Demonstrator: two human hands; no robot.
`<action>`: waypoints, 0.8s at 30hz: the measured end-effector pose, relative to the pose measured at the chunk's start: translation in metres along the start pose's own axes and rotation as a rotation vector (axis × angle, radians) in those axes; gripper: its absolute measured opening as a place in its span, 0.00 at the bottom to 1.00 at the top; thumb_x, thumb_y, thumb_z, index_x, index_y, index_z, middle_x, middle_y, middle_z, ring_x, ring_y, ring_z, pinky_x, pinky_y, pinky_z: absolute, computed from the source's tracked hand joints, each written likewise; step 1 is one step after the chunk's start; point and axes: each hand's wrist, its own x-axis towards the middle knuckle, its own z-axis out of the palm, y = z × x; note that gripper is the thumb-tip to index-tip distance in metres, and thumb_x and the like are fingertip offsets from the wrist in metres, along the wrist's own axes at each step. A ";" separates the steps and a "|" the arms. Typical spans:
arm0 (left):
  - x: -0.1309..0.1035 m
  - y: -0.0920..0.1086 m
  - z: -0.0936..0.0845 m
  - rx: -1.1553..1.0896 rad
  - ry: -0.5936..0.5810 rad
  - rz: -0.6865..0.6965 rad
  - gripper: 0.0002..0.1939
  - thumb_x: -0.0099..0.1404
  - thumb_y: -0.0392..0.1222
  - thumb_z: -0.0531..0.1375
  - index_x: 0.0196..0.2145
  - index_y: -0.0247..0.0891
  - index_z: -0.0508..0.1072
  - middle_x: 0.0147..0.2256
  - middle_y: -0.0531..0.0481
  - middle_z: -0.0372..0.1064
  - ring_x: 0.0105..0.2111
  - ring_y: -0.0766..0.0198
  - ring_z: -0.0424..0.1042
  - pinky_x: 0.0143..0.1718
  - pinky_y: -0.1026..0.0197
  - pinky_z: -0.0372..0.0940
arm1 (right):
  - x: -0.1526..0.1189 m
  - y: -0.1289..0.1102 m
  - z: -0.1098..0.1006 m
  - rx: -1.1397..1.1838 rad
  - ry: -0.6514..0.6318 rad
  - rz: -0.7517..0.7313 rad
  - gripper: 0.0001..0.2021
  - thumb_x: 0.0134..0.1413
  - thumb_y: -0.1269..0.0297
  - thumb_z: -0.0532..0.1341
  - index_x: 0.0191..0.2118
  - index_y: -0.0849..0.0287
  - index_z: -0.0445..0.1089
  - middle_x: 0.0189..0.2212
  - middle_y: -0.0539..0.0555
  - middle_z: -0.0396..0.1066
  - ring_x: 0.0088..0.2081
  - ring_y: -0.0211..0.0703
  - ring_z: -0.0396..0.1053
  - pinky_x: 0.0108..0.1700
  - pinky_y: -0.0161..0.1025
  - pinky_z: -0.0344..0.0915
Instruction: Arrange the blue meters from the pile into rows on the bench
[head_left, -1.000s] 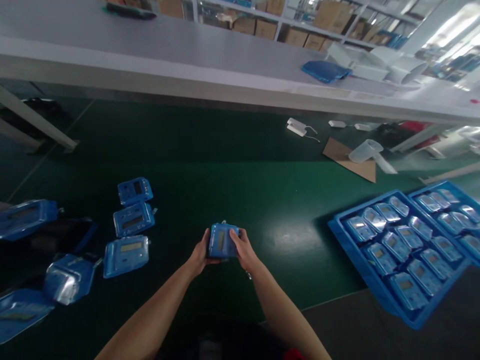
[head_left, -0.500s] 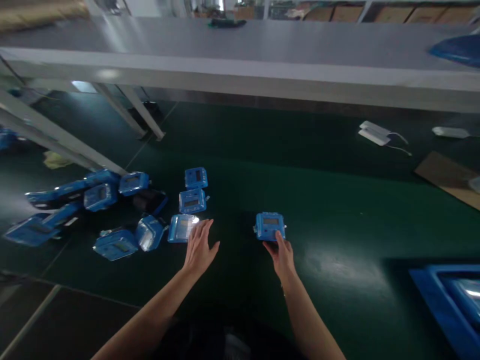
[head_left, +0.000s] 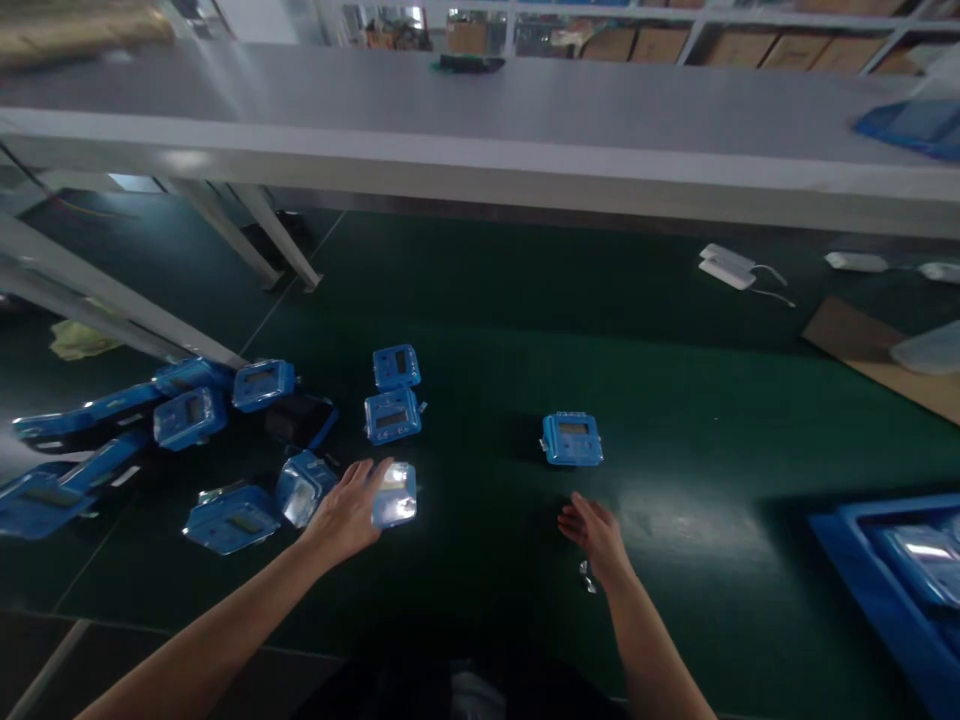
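My left hand reaches out flat with fingers spread, its fingertips over a shiny blue bagged device on the dark green belt. Whether it touches the bag I cannot tell. My right hand hovers empty, fingers loosely apart, a short way below a single blue device that lies alone on the belt. More blue bagged devices lie in a loose cluster to the left.
A blue tray with bagged devices sits at the lower right edge. A long grey table runs across the back. White parts and a cardboard sheet lie at the far right.
Both hands held one blue device a second ago. It now lies on the belt, my right hand has drawn back from it, and my left hand has moved onto the left cluster.
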 end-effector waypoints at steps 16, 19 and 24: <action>0.145 0.117 0.056 -0.628 0.119 0.283 0.48 0.49 0.45 0.68 0.60 0.45 0.45 0.57 0.43 0.51 0.57 0.51 0.57 0.59 0.44 0.56 | 0.061 -0.117 0.008 -1.433 -0.254 -0.669 0.52 0.32 0.68 0.70 0.64 0.49 0.42 0.60 0.58 0.49 0.60 0.64 0.46 0.53 0.60 0.60; 0.157 0.129 0.059 -0.641 0.075 0.309 0.48 0.49 0.44 0.68 0.60 0.46 0.45 0.57 0.44 0.51 0.57 0.51 0.58 0.59 0.43 0.55 | 0.063 -0.116 -0.009 -1.461 -0.187 -0.683 0.50 0.33 0.67 0.69 0.64 0.52 0.44 0.59 0.60 0.50 0.58 0.64 0.48 0.51 0.58 0.63; 0.160 0.166 0.053 -0.596 -0.031 0.339 0.52 0.47 0.44 0.69 0.62 0.44 0.42 0.60 0.42 0.49 0.60 0.49 0.52 0.60 0.45 0.54 | 0.064 -0.114 -0.036 -1.515 -0.117 -0.679 0.48 0.35 0.68 0.66 0.63 0.51 0.44 0.60 0.59 0.50 0.59 0.62 0.49 0.50 0.57 0.64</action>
